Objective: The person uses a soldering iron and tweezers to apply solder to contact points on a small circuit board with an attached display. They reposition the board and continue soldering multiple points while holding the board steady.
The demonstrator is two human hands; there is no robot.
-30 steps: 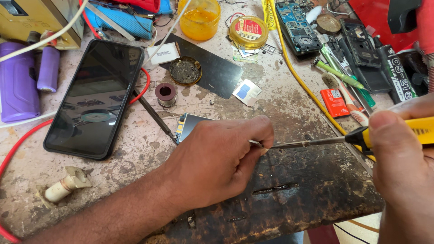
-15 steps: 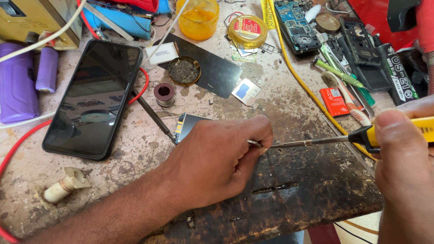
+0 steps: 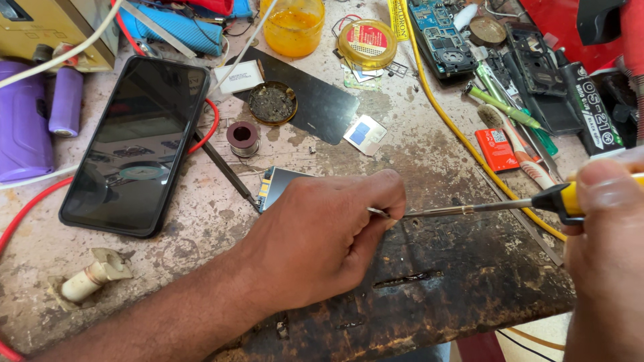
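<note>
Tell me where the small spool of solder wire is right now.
In the head view, the solder spool stands upright on the worn bench, just right of the black phone, below the round tin of dark residue, and up-left of the left hand.

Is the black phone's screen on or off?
Off: the black phone lies face up, its glass dark, showing only reflections.

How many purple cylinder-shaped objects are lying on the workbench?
2: a large purple cylinder at the left edge, partly cut off, and a smaller purple cylinder just beside it. Others may be hidden outside the frame.
</note>
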